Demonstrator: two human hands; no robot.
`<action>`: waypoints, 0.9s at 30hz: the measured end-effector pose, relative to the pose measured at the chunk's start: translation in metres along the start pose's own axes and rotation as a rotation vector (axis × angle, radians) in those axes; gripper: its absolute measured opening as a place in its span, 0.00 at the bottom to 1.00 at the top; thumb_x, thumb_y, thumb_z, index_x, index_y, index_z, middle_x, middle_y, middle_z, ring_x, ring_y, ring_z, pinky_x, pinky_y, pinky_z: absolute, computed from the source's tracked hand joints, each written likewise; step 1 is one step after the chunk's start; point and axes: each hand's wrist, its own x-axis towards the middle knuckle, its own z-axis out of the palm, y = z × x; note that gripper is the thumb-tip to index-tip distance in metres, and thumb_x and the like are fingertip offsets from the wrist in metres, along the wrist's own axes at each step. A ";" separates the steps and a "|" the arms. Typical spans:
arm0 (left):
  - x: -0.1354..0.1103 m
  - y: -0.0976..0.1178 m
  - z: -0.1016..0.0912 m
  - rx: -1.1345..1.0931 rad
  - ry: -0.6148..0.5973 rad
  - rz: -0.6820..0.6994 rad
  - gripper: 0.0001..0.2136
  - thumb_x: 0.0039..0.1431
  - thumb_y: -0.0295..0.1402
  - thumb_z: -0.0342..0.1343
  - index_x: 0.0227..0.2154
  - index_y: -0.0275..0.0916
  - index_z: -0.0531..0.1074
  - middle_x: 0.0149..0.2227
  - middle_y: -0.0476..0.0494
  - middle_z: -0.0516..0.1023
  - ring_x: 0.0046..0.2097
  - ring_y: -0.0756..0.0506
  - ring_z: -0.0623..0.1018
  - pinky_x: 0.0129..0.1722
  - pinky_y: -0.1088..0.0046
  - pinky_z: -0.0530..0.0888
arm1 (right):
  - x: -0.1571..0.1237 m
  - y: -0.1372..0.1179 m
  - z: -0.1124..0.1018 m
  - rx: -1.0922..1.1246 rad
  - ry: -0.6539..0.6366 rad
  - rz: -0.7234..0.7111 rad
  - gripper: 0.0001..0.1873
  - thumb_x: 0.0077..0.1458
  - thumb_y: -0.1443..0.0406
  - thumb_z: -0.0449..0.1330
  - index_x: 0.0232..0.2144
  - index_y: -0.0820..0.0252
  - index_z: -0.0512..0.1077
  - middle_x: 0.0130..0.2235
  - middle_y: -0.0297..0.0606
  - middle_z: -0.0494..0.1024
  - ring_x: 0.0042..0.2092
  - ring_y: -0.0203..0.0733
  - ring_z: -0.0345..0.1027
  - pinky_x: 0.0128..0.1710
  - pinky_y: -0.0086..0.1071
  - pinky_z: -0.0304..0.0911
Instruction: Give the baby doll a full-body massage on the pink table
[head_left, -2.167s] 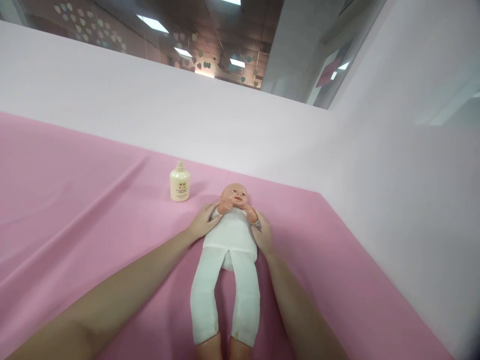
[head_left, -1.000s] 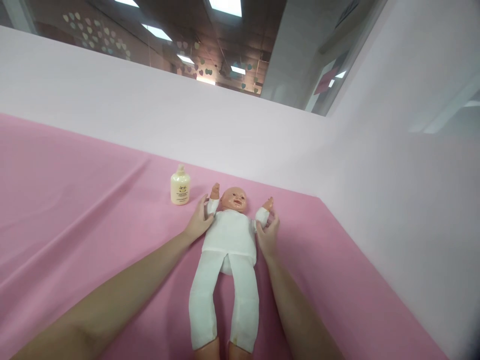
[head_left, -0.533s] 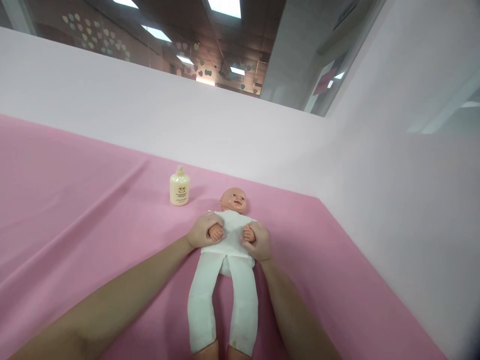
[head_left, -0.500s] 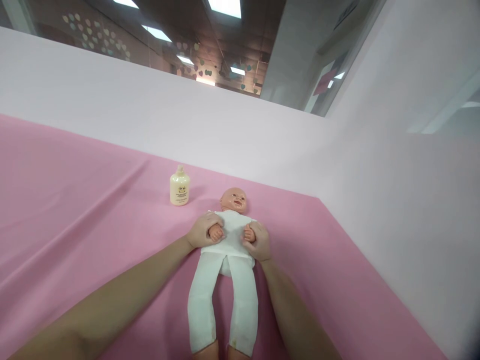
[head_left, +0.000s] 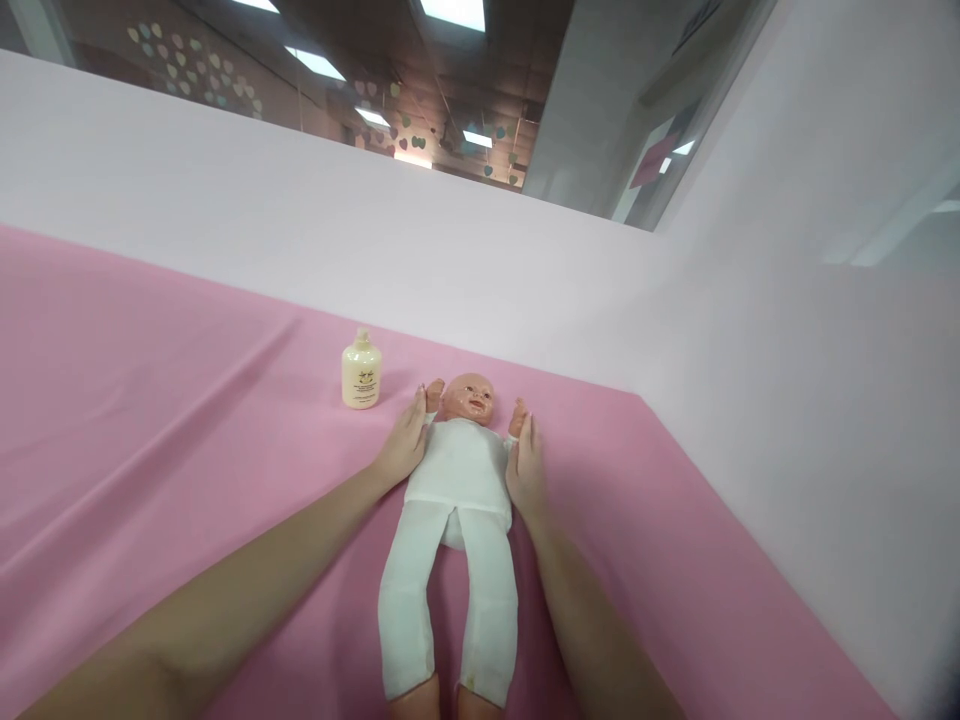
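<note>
A baby doll [head_left: 459, 465] in a white top and white trousers lies on its back, head away from me. Both its arms are raised beside its head. Along the outer side of the doll's arm at the left lies my left hand [head_left: 405, 440], fingers stretched out and together, tips near the doll's small hand [head_left: 435, 391]. My right hand [head_left: 528, 470] rests the same way against the other arm, fingers straight, just below the doll's other hand [head_left: 517, 415]. The doll's sleeves are partly hidden behind my hands.
A cream pump bottle [head_left: 361, 375] with dark print stands left of the doll's head. Under everything is a pink sheet [head_left: 247, 400], creased at the left. A white wall [head_left: 315, 220] with a window rises behind, and another wall [head_left: 787, 380] borders the right side.
The doll's arms have gone from bent over its chest to raised beside its head. My hands have moved up and outward with them, and my curled fingers have straightened.
</note>
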 end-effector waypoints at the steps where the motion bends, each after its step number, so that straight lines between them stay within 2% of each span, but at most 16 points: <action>1: 0.000 -0.003 0.000 -0.006 -0.008 -0.019 0.33 0.73 0.37 0.38 0.75 0.40 0.32 0.76 0.34 0.43 0.76 0.38 0.48 0.73 0.48 0.55 | 0.001 0.003 0.000 0.000 0.006 0.021 0.34 0.72 0.59 0.38 0.75 0.60 0.40 0.76 0.47 0.45 0.76 0.52 0.40 0.71 0.56 0.51; 4: 0.001 -0.005 -0.003 -0.016 -0.021 -0.093 0.32 0.72 0.36 0.38 0.75 0.42 0.37 0.77 0.39 0.42 0.77 0.39 0.44 0.74 0.50 0.53 | 0.002 0.010 0.001 0.006 -0.002 0.084 0.33 0.70 0.60 0.40 0.74 0.59 0.47 0.75 0.44 0.46 0.76 0.51 0.40 0.72 0.55 0.49; 7: 0.001 -0.004 -0.007 -0.009 -0.058 -0.195 0.32 0.71 0.38 0.41 0.75 0.43 0.42 0.76 0.42 0.46 0.76 0.39 0.47 0.74 0.53 0.54 | 0.003 0.015 0.002 0.030 -0.031 0.165 0.33 0.68 0.59 0.43 0.72 0.60 0.53 0.74 0.45 0.53 0.74 0.52 0.45 0.72 0.54 0.49; 10: 0.002 -0.002 -0.012 0.024 -0.076 -0.314 0.33 0.69 0.41 0.46 0.73 0.40 0.50 0.74 0.39 0.54 0.75 0.36 0.54 0.72 0.53 0.59 | 0.004 0.019 0.003 0.041 -0.050 0.230 0.34 0.65 0.59 0.46 0.70 0.64 0.58 0.72 0.48 0.57 0.73 0.54 0.51 0.72 0.52 0.50; 13: 0.003 -0.002 -0.015 0.060 -0.080 -0.386 0.30 0.67 0.43 0.48 0.70 0.39 0.60 0.69 0.36 0.66 0.69 0.34 0.67 0.67 0.53 0.65 | 0.005 0.020 0.004 0.044 -0.065 0.274 0.34 0.63 0.59 0.48 0.69 0.68 0.61 0.71 0.51 0.59 0.72 0.54 0.53 0.72 0.51 0.51; 17: 0.004 -0.001 -0.017 0.072 -0.095 -0.429 0.26 0.65 0.42 0.50 0.63 0.39 0.69 0.59 0.36 0.77 0.61 0.32 0.75 0.61 0.51 0.71 | 0.004 0.019 0.002 0.089 -0.043 0.259 0.33 0.61 0.60 0.50 0.67 0.64 0.63 0.68 0.50 0.63 0.70 0.53 0.56 0.71 0.50 0.53; 19: 0.004 -0.001 -0.017 0.024 -0.075 -0.423 0.26 0.64 0.40 0.51 0.64 0.39 0.68 0.59 0.36 0.77 0.61 0.33 0.75 0.61 0.52 0.71 | 0.003 0.017 0.000 0.105 -0.027 0.225 0.31 0.61 0.60 0.51 0.65 0.60 0.65 0.67 0.48 0.64 0.69 0.52 0.58 0.69 0.51 0.56; 22: 0.004 0.002 -0.015 -0.051 -0.017 -0.367 0.29 0.62 0.35 0.53 0.66 0.40 0.62 0.63 0.36 0.72 0.65 0.35 0.71 0.64 0.53 0.69 | 0.002 0.009 -0.003 0.086 0.010 0.169 0.29 0.61 0.60 0.52 0.64 0.57 0.65 0.68 0.47 0.63 0.68 0.53 0.58 0.67 0.53 0.58; 25: 0.003 0.007 -0.014 -0.079 0.058 -0.301 0.34 0.59 0.32 0.56 0.69 0.42 0.56 0.66 0.35 0.65 0.68 0.36 0.66 0.67 0.52 0.66 | 0.001 0.000 -0.005 0.041 0.117 0.082 0.34 0.61 0.62 0.53 0.68 0.57 0.56 0.69 0.50 0.58 0.70 0.53 0.54 0.68 0.54 0.57; 27: 0.002 0.010 -0.013 -0.097 0.094 -0.284 0.38 0.59 0.34 0.58 0.71 0.43 0.49 0.66 0.33 0.63 0.67 0.36 0.66 0.66 0.52 0.67 | 0.001 -0.005 -0.006 0.013 0.191 0.016 0.38 0.61 0.63 0.55 0.70 0.60 0.50 0.70 0.54 0.56 0.71 0.55 0.51 0.68 0.55 0.57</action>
